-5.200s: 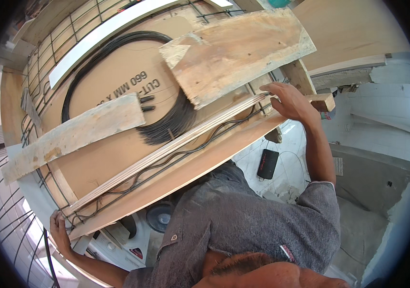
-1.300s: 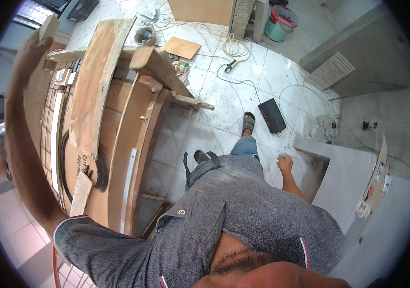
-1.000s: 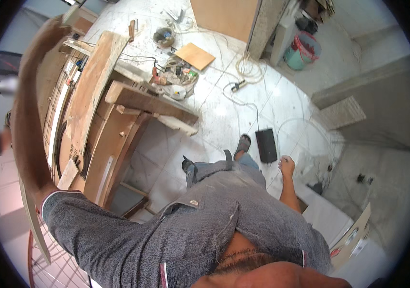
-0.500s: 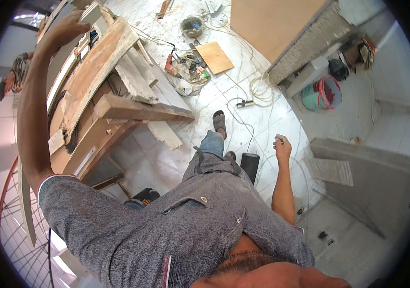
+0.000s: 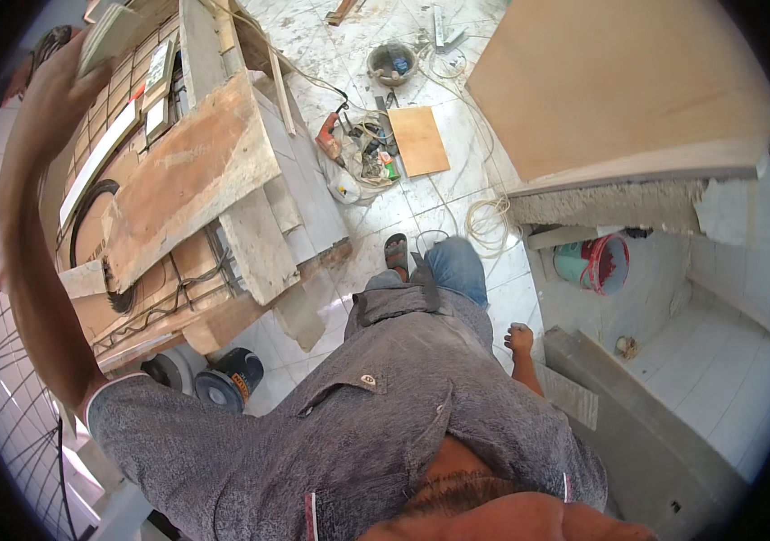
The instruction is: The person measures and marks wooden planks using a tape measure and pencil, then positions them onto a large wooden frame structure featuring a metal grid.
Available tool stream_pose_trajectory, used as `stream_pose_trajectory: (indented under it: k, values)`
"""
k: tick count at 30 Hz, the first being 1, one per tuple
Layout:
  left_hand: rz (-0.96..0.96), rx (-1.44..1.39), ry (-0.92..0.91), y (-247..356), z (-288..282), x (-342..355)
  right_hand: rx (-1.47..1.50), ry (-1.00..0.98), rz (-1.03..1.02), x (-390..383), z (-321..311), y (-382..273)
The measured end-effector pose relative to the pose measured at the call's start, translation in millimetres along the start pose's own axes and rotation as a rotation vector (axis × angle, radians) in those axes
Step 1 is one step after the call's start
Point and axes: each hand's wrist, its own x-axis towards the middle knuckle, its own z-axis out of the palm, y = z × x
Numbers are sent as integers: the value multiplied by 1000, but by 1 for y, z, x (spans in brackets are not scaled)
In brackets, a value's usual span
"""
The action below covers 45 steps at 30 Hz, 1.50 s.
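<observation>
My left hand (image 5: 74, 79) is raised at the upper left, its fingers closed round the end of a pale, flat board (image 5: 107, 38). The board's remaining length is mostly hidden behind my raised arm. Low at my right side hangs my right hand (image 5: 519, 339), its fingers curled in; whatever they may hold is too small to make out. Beyond the left arm stands a stack of wooden boards and planks (image 5: 196, 171), with a black cable coil (image 5: 87, 225) lying on it.
A red drill (image 5: 329, 140), a plywood square (image 5: 418, 142) and a bucket (image 5: 392, 63) stand ahead on the tiles. Cable (image 5: 489, 225) lies coiled near my path. A large wooden panel (image 5: 619, 90) and paint bucket (image 5: 601, 264) are at right. Another person (image 5: 47, 50) is far left.
I have stepped forward, and the other leg now leads. My left hand has swung outward with the board. My right hand has dropped back closer to my body.
</observation>
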Motion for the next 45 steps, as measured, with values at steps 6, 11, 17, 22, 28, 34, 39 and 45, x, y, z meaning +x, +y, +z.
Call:
stream_pose_trajectory:
  k: [6,11,17,22,28,34,39,45]
  values:
    - [-69,241,106,4,-20,4,-183,-175,-246,116,54,-141]
    - [-400,-24,207,37,-36,21,-353,-247,-451,216,117,-332]
    - [-658,41,83,132,-52,111,-457,-410,-672,317,185,-559]
    - [-686,-18,-158,178,-30,215,-335,-614,-689,332,206,-718]
    - [-435,-566,-303,212,57,279,-253,-788,-730,355,235,-815]
    - [-358,-900,-266,257,143,328,-374,-836,-668,377,251,-839]
    - [-441,-1018,-166,262,186,378,-416,-883,-633,380,300,-879]
    - [-572,-1032,26,244,255,462,-367,-910,-592,411,376,-967]
